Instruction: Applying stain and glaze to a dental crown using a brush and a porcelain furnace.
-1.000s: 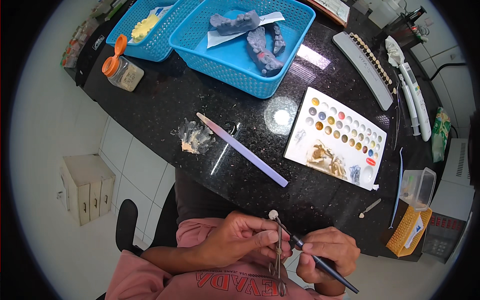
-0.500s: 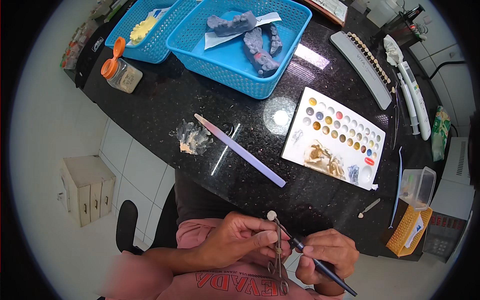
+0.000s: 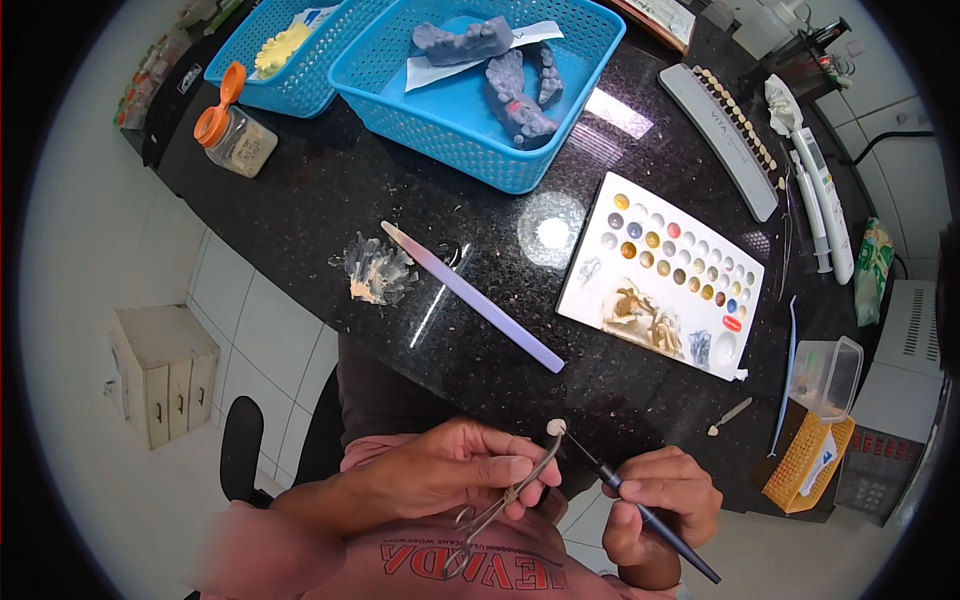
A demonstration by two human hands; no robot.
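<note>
My left hand (image 3: 480, 470) is closed on slender metal forceps (image 3: 515, 492), which slant up from their finger rings to grip a small off-white, crown-like piece (image 3: 556, 427) at the tip. In my right hand (image 3: 660, 510) is a dark-handled brush (image 3: 665, 535); its fine tip points up-left and meets or nearly meets the white piece, I cannot tell which. Above both hands, a long pale purple spatula (image 3: 480, 300) lies on the black stone worktop (image 3: 450, 390) beside smeared pale paste (image 3: 368, 285). A white palette (image 3: 585, 305) with rows of coloured wells lies to its right.
Blue baskets (image 3: 440, 145) hold grey and yellow dental models. An orange-lidded jar (image 3: 240, 150) stands at left. A shade guide (image 3: 715, 140), white syringes (image 3: 810, 210), thin tools, a clear box (image 3: 825, 370) and yellow basket (image 3: 790, 475) lie at right. A white cabinet (image 3: 165, 375) stands low left.
The forceps have swung from nearly upright to a slant, their rings moving left and the white piece right, toward the brush tip. My left fingers have shifted slightly left.
</note>
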